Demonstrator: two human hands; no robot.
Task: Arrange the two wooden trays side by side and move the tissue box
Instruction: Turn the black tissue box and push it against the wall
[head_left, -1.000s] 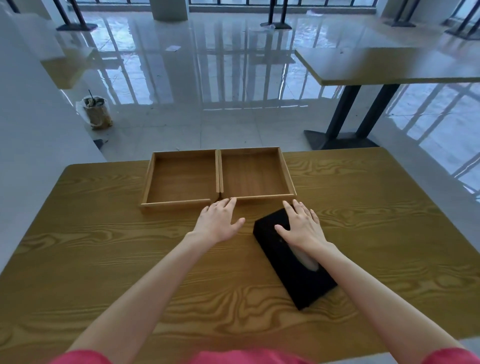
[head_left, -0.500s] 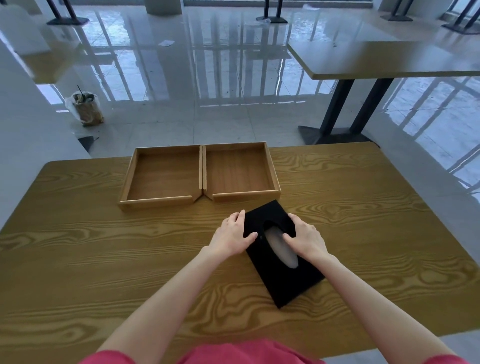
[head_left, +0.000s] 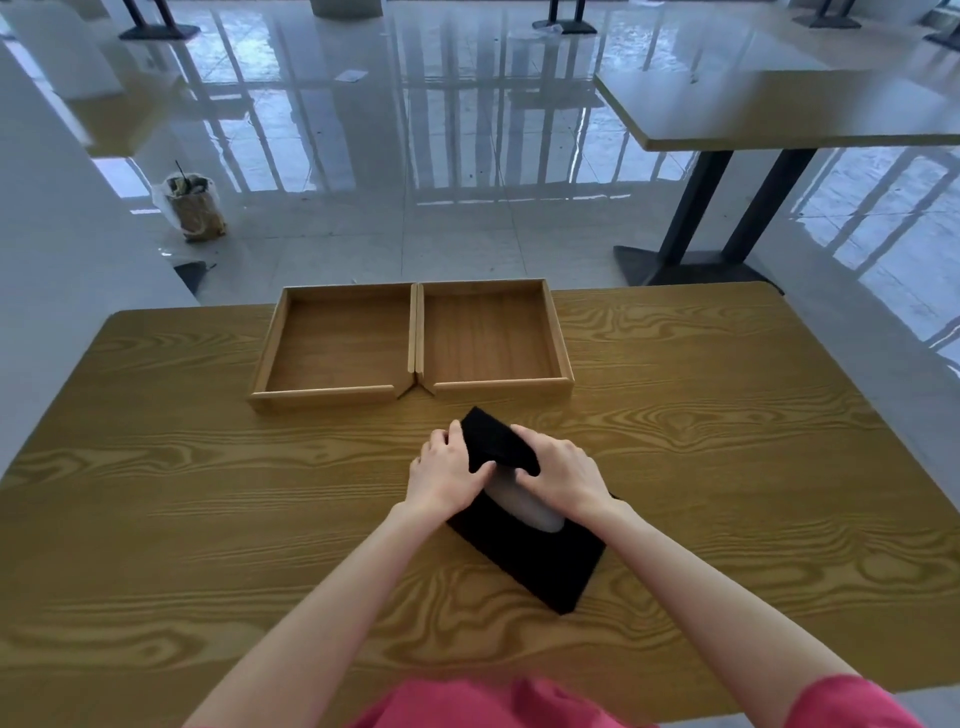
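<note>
Head view looks down on a wood-grain bench (head_left: 208, 519) with two wooden trays at the upper centre of the frame: the left tray (head_left: 337, 345) and the right tray (head_left: 491, 338) sit side by side, their inner walls touching. Just below them, at the centre of the frame, lies a black tissue box (head_left: 540, 561), set at a slant. The left hand (head_left: 447, 475) and the right hand (head_left: 563, 475) both grip its far end, fingers (head_left: 522, 435) curled over the box top from either side, thumbs near the pale oval opening.
</note>
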